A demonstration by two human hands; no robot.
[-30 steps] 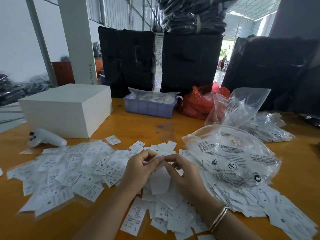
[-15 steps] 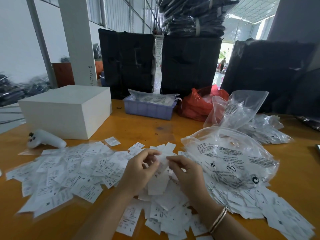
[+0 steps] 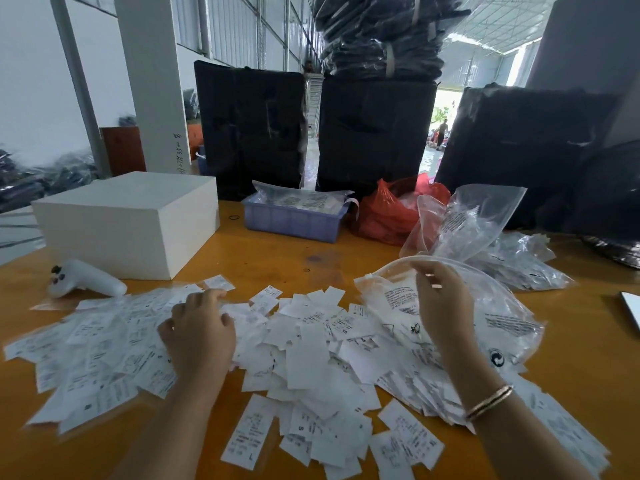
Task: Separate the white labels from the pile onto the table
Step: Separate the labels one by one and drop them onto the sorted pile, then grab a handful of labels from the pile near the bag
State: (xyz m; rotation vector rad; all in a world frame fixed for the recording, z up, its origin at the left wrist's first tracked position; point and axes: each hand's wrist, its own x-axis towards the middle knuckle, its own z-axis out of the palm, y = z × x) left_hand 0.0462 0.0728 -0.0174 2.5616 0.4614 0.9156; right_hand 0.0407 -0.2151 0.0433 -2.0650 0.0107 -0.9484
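The pile of small white printed paper labels (image 3: 304, 355) lay across the middle of the orange wooden table (image 3: 273, 258), and a flatter layer of separated white labels (image 3: 97, 344) covered the left part of the table, beside the pile and touching it. The left hand (image 3: 199, 334) rested palm down on the border between this layer and the pile, with its fingers bent over the papers; the picture was blurred there, so I could not tell if it was pinching a label or only pressing on them. The right hand (image 3: 441, 306) was lifted above the right side of the pile, in front of a large clear plastic bag with black print (image 3: 498, 323). Its fingers were loosely bent and seemed to hold nothing. A thin gold-coloured bracelet (image 3: 488, 401) sat on the right wrist.

Behind the labels, a white rectangular box (image 3: 131, 220) stood on the left, with a white handheld controller (image 3: 86, 278) just in front of it. Farther back were a blue plastic basket (image 3: 294, 221), a red plastic bag (image 3: 388, 216) and some crumpled clear plastic bags (image 3: 467, 220). Tall black wrapped bundles (image 3: 252, 126) stood behind the table.
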